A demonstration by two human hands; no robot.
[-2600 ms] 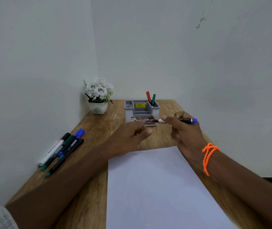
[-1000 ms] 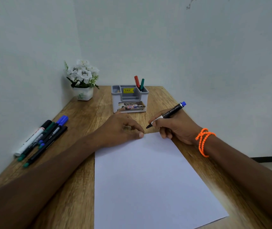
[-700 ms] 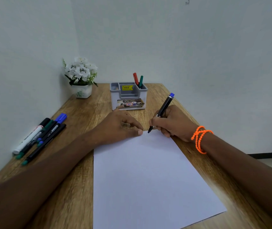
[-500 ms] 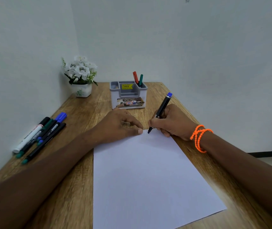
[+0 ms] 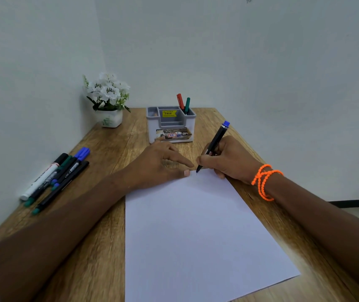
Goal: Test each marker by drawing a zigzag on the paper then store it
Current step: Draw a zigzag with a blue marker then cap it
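Between the earlier frames and this one, I watched the right hand [image 5: 228,159] swing the blue-capped marker [image 5: 214,144] from lying level near the organizer to standing steeply, and it brought the tip down at the far edge of the paper [image 5: 196,232]. At this moment I saw its fingers curled around the lower barrel, the blue end pointing up and to the far right, and the tip touching or just above the sheet's far edge; I could not tell which. An orange bracelet [image 5: 264,182] circled that wrist. The left hand [image 5: 159,166] lay on the sheet's far left corner, where it had been in the last few frames, fingers fairly straight and slightly apart, the thumb pressed flat on the paper just left of the marker's tip. I saw no ink on the sheet. A cluster of markers [image 5: 56,177] lay side by side near the left wall, well apart from the paper. On the far side of the wooden table [image 5: 100,247] stood the grey organizer [image 5: 171,125], with a red marker [image 5: 180,101] and a green marker [image 5: 187,105] upright in its far right compartment. A pot of white flowers [image 5: 108,101] stood in the far left corner.
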